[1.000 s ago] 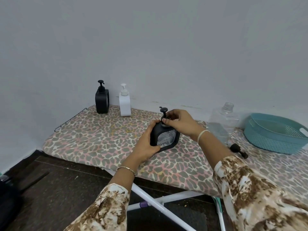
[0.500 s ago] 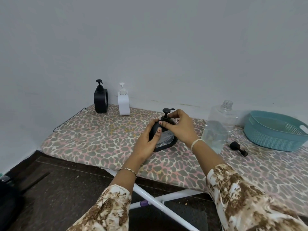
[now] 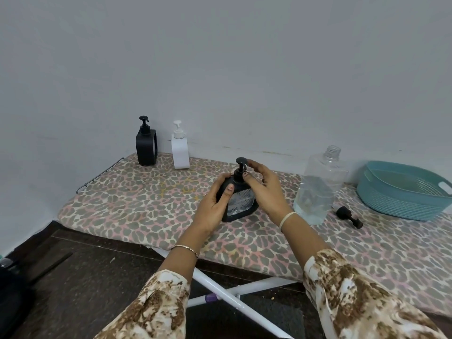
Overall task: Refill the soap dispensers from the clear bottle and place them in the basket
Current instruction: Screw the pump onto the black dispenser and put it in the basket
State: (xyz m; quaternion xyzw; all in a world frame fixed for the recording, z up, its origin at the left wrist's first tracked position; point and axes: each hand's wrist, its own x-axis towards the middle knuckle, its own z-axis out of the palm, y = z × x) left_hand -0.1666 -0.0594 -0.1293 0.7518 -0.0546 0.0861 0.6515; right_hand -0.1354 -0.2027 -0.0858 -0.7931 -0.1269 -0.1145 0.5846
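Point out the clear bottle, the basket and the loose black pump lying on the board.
clear bottle (image 3: 318, 192), head view, middle of its body.
basket (image 3: 396, 204), head view, front wall.
loose pump (image 3: 343, 212), head view, its black collar.

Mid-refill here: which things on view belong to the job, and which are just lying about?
Job: held black dispenser, clear bottle, teal basket, rear black dispenser, white dispenser, probably the loose black pump.
Lying about: wire rack at the board's end, dark object on the floor, left.
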